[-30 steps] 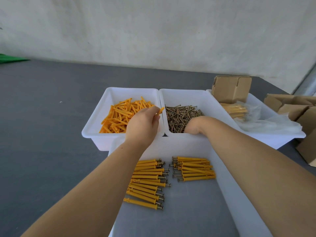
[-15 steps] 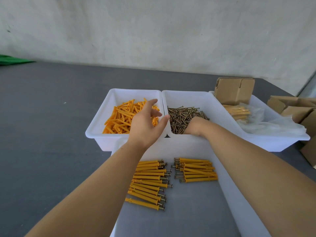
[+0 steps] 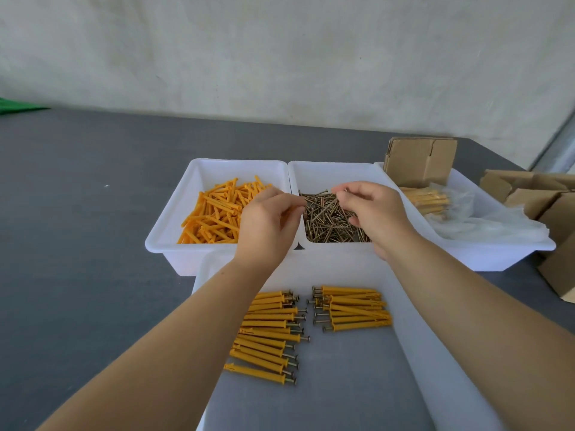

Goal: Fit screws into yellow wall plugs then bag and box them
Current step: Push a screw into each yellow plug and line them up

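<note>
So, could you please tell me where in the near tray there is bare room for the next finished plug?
The near tray has bare floor nearer the person, below both rows of assembled plugs. The narrow gap between the rows is crowded with screw heads.

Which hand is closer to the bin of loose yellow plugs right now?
Left. The left hand hangs over the plug bin's right edge; the right hand is over the screw bin beside it.

Your dark grey table (image 3: 77,244) carries four white trays (image 3: 161,244) (three in a row, one nearer you) plus cardboard boxes (image 3: 529,194) at far right.
</note>
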Available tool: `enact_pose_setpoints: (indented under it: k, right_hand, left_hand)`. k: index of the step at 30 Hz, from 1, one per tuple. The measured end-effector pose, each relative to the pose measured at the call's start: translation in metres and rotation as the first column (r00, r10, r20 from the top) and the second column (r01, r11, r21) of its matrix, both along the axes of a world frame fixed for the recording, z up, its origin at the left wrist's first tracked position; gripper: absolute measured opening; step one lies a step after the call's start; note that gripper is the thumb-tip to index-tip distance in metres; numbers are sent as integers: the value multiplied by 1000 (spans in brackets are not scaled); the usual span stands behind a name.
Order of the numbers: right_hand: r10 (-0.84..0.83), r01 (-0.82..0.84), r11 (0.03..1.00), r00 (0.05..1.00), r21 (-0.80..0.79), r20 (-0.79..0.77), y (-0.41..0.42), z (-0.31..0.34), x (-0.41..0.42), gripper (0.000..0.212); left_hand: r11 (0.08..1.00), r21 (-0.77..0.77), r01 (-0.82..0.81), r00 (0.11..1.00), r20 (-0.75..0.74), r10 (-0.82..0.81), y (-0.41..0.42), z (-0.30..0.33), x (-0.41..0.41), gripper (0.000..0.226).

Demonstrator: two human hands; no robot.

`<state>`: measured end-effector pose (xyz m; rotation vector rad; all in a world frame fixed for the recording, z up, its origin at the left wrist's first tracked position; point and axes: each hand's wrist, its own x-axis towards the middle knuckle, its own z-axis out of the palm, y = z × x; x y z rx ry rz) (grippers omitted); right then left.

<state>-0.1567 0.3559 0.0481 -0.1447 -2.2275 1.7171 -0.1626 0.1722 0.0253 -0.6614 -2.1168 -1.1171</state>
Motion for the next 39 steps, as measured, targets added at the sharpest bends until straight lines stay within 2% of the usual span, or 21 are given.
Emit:
enact_pose_setpoints:
  k: [4, 7, 11, 15, 20, 24, 26, 29, 33, 36, 39]
  right_hand:
    - [28, -37, 960, 999, -278, -37, -3, -8, 9, 16]
    - [-11, -3, 950, 999, -311, -43, -8, -15, 9, 18]
    - [-143, 106, 929, 986, -354, -80, -8, -14, 8, 16]
    - [-116, 70, 949, 984, -307, -134, -9, -12, 12, 15]
    - [74, -82, 996, 985, -47, -154, -18, -14, 23, 11]
    - [-51, 23, 989, 980, -143, -193, -13, -6, 22, 22]
    - [-114, 82, 982, 975, -169, -192, -5, -6, 21, 21]
    - [-181, 148, 972, 966, -184, -183, 5, -9, 19, 20]
    - [-228, 188, 960, 956, -209, -184, 12, -10, 16, 20]
    - [-232, 199, 962, 956, -188, -177, 14, -12, 15, 21]
    - [-225, 195, 965, 959, -174, -171, 14, -14, 13, 21]
  left_hand:
    - [983, 97, 153, 957, 234, -172, 7, -2, 14, 15]
    - [980, 97, 175, 919, 341, -198, 13, -5, 20, 17]
    - [968, 145, 204, 877, 412, -246, 14, -3, 22, 18]
    - [958, 185, 222, 844, 456, -283, 15, -2, 23, 26]
    - [942, 250, 223, 841, 439, -315, 15, -1, 24, 30]
    - [935, 253, 248, 861, 384, -333, 14, 1, 24, 36]
    - [915, 260, 309, 836, 384, -391, 17, 1, 26, 27]
    - [901, 202, 385, 796, 421, -435, 22, -2, 31, 9]
    - [879, 102, 466, 759, 464, -456, 30, -6, 39, 12]
    - [869, -113, 482, 809, 438, -391, 38, -11, 44, 16]
    - [786, -355, 506, 845, 387, -369, 43, -16, 47, 6]
